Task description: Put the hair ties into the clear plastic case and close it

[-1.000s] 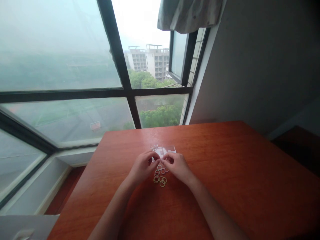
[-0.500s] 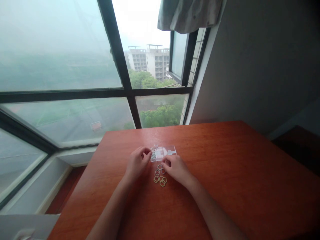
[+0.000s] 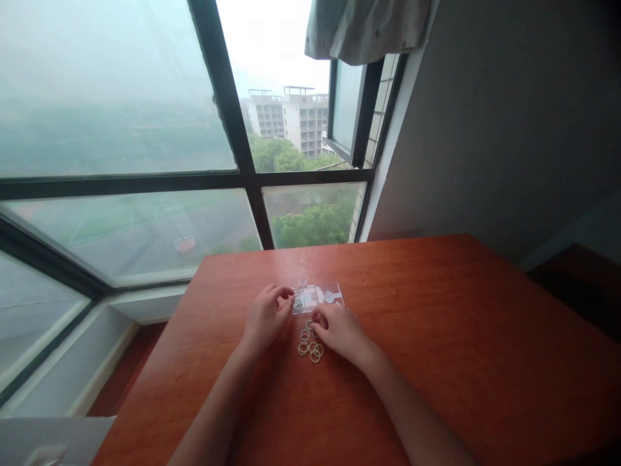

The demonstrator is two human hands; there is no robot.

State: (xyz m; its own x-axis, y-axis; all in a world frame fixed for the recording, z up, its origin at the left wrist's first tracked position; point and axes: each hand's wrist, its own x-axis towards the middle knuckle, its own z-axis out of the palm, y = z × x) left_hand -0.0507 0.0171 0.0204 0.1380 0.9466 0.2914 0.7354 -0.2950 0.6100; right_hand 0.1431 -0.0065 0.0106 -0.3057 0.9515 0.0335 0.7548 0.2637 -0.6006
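Note:
Both my hands rest on a reddish wooden table (image 3: 436,336). My left hand (image 3: 264,317) has its fingers curled in a pinch beside a small clear plastic bag (image 3: 323,296) with silvery metal bits at its left end; what the fingers hold is too small to see. My right hand (image 3: 339,330) lies with fingers bent down onto a loose pile of several small gold and silver rings (image 3: 310,344) between the hands; its fingertips touch the top of the pile.
A large black-framed window (image 3: 233,175) stands behind the table's far edge, with a low white sill (image 3: 97,336) to the left. A grey wall (image 3: 509,129) rises on the right. A curtain (image 3: 363,26) hangs above.
My hands, first pinched together over the rings, have parted. The left one moved left to the bag's end; the right one dropped onto the ring pile.

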